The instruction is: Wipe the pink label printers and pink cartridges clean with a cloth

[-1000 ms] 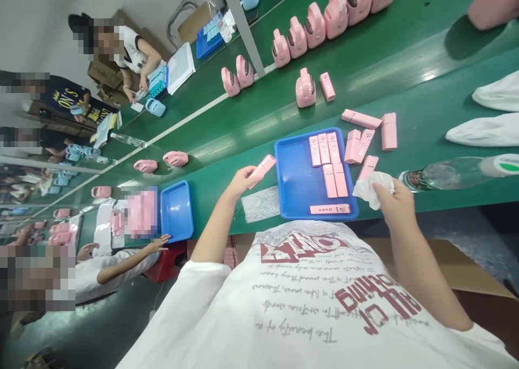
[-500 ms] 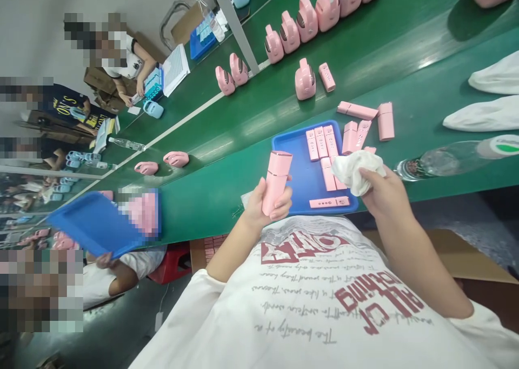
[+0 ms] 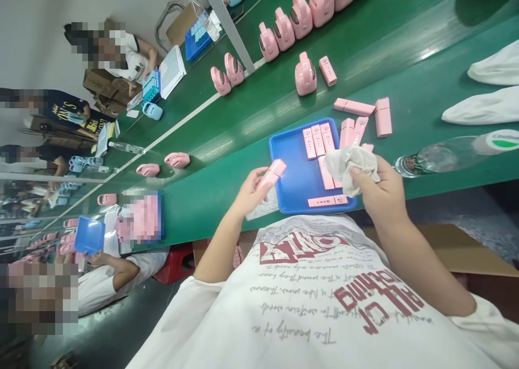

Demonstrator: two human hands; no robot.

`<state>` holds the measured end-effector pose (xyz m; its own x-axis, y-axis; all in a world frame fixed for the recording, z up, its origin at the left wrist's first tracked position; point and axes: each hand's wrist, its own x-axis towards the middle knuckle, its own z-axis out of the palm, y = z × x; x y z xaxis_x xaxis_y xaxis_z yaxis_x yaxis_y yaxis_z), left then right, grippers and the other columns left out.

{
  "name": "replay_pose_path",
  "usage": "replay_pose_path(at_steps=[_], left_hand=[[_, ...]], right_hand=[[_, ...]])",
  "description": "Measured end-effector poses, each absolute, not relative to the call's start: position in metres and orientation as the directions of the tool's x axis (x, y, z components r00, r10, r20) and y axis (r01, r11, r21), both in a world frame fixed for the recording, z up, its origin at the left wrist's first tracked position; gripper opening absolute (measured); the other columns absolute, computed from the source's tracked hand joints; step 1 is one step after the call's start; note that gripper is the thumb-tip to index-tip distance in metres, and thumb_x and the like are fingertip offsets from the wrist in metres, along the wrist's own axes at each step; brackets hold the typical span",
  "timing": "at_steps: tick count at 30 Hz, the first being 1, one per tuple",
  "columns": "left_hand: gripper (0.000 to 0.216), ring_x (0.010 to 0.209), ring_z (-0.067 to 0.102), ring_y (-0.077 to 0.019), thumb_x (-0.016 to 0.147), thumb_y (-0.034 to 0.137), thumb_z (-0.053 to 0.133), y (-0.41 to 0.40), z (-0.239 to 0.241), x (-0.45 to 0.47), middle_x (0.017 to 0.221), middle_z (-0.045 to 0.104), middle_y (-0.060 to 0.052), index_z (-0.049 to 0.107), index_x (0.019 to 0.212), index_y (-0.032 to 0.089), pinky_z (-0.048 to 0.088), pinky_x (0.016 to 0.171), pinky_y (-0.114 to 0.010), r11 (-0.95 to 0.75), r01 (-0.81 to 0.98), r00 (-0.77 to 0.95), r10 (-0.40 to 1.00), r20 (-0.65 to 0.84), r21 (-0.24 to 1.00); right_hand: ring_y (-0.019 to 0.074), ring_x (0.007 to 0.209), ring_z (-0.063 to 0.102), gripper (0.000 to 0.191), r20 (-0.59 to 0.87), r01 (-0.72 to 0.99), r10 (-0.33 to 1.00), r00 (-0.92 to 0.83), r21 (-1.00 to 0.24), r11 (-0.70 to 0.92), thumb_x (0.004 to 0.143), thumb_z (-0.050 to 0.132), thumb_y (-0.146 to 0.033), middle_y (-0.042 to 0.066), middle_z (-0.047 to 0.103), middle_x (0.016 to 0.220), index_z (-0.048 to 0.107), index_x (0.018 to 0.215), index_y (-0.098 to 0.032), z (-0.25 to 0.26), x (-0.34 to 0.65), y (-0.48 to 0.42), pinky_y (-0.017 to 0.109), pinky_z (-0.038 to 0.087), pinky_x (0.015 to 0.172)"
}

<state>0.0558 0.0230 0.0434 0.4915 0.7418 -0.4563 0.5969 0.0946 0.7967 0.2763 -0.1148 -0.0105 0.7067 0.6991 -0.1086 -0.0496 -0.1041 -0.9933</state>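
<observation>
Pink case: a slim pink case (image 3: 272, 174) sits pinched in the fingertips of the left hand (image 3: 252, 191), held in the air just over the near left edge of the blue tray (image 3: 290, 163).
Cloth: a crumpled white cloth (image 3: 349, 163) is bunched in the closed right hand (image 3: 379, 191), over the tray's near right corner.
Done, by my reckoning: about six pink cases lie flat in the tray, in rows along its right side, one (image 3: 326, 201) set crosswise at the near rim.
Left, by my reckoning: loose pink cases (image 3: 367, 117) lie on the green table (image 3: 425, 87) just beyond the tray's far right corner; the tray's left half is bare.
Beside: a clear bottle (image 3: 450, 153) lies on its side to the right of the tray.
</observation>
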Motion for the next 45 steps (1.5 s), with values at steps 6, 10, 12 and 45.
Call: replay_pose_path(at_steps=[6,10,12,45], left_hand=[[0.040,0.100,0.064,-0.0304,0.092,0.046,0.040,0.075,0.025,0.024,0.104,0.070,-0.014,0.068,0.107,0.022,0.045,0.077,-0.033,-0.256,0.954,0.133,0.830,-0.542,-0.157],[0.037,0.103,0.065,-0.0301,0.091,0.038,0.044,0.086,-0.023,0.026,0.108,0.069,-0.020,0.069,0.103,0.014,0.047,0.079,-0.032,-0.211,0.948,0.022,0.790,-0.613,-0.238],[0.036,0.106,0.064,-0.0306,0.089,0.034,0.047,0.087,-0.045,0.029,0.112,0.067,-0.022,0.068,0.106,0.011,0.048,0.081,-0.032,-0.183,0.948,-0.019,0.785,-0.619,-0.261],[0.051,0.046,0.045,-0.0055,0.062,0.051,0.076,0.007,0.074,0.042,0.067,0.054,0.000,0.062,0.093,0.013,0.028,0.033,-0.015,0.647,-0.047,0.679,0.579,-0.451,0.761]], right_hand=[[0.0267,0.091,0.063,0.040,-0.297,-0.070,0.556,0.776,-0.917,-0.392,0.073,0.061,-0.043,0.006,0.069,0.098,0.068,0.106,-0.022,-0.045,0.297,-0.155,0.045,0.049,0.085],[0.0295,0.094,0.063,0.038,-0.342,-0.065,0.449,0.826,-0.848,-0.526,0.071,0.060,-0.040,0.007,0.069,0.097,0.069,0.103,-0.023,-0.052,0.303,-0.175,0.049,0.049,0.087],[0.0295,0.094,0.064,0.037,-0.312,-0.038,0.444,0.840,-0.850,-0.526,0.071,0.060,-0.039,0.007,0.069,0.097,0.069,0.104,-0.024,-0.052,0.303,-0.177,0.050,0.048,0.088],[0.0209,0.083,0.060,0.037,-0.548,-0.511,0.671,0.500,-0.812,-0.282,0.064,0.071,-0.042,0.002,0.067,0.087,0.068,0.094,-0.020,-0.043,0.248,-0.125,0.035,0.048,0.076]])
